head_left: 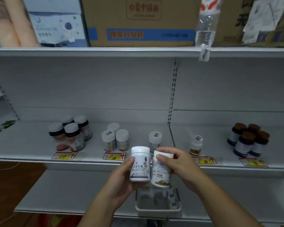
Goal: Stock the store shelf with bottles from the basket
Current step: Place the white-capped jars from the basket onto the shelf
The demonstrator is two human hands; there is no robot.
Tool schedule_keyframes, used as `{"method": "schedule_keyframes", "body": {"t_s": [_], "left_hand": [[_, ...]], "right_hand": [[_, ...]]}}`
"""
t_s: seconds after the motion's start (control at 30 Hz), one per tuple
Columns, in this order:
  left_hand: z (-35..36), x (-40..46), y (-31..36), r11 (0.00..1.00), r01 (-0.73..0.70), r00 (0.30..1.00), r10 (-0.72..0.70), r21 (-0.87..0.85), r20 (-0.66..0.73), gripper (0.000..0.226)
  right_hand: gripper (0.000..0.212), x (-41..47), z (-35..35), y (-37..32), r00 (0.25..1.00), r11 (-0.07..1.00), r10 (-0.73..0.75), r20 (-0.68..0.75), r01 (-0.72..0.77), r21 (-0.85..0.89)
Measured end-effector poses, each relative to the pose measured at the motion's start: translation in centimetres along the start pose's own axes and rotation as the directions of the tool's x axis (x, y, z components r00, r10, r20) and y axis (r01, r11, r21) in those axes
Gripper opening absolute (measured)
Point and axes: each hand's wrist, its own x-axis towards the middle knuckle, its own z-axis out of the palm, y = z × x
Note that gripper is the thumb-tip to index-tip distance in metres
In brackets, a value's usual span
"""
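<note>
Bottles, two, white plastic with white caps, held side by side in front of the middle shelf (31, 145), nearly touching each other. Left bottle (140, 163): upright, blue-grey printed label, gripped by the left hand (121, 179), fingers curled round its lower body from the left and beneath. Right bottle (161, 169): tilted slightly, cap leaning left toward its neighbour, olive-gold band at the base, gripped by the right hand (179, 164), thumb across the cap edge and fingers wrapped round the far side. Long axes of both run roughly vertical.

Basket (157, 208): pale, directly below the hands on the lower shelf, further bottles inside, blurred.

Shelf stock, back to front and left to right: dark bottles with white caps (69, 131); trio of white bottles (115, 138); single white bottle (155, 139), standing just beyond and above the held pair; white-capped bottle with gold band (196, 145), to the right of the right hand; brown-capped dark bottles (249, 140) at far right. Price tags (114, 156) line the shelf's front edge.

Governing relation, as judged: the gold-banded bottle's matching slot lies forward and right of the right hand, the nearer one; the blue-labelled bottle's match appears to be the single white bottle straight ahead, within reach of either hand.
</note>
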Motion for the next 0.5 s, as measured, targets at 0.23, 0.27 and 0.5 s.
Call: {"method": "schedule_keyframes", "body": {"t_s": [0.23, 0.27, 0.5], "left_hand": [[-2.4, 0.1, 3.6, 0.982, -0.176, 0.971, 0.185, 0.074, -0.149, 0.056], [-2.9, 0.1, 4.2, 0.975, -0.202, 0.966, 0.214, 0.093, -0.148, 0.057], [-4.9, 1.1, 6.9, 0.962, -0.266, 0.953, 0.272, 0.057, -0.133, 0.049]], "right_hand": [[0.042, 7.0, 4.0, -4.4, 0.99, 0.984, -0.14, -0.012, 0.137, -0.114], [0.044, 8.3, 4.3, -5.2, 0.986, 0.978, -0.166, -0.008, 0.164, -0.13], [0.049, 19.5, 6.7, -6.5, 0.966, 0.898, -0.248, -0.07, 0.202, -0.392]]}}
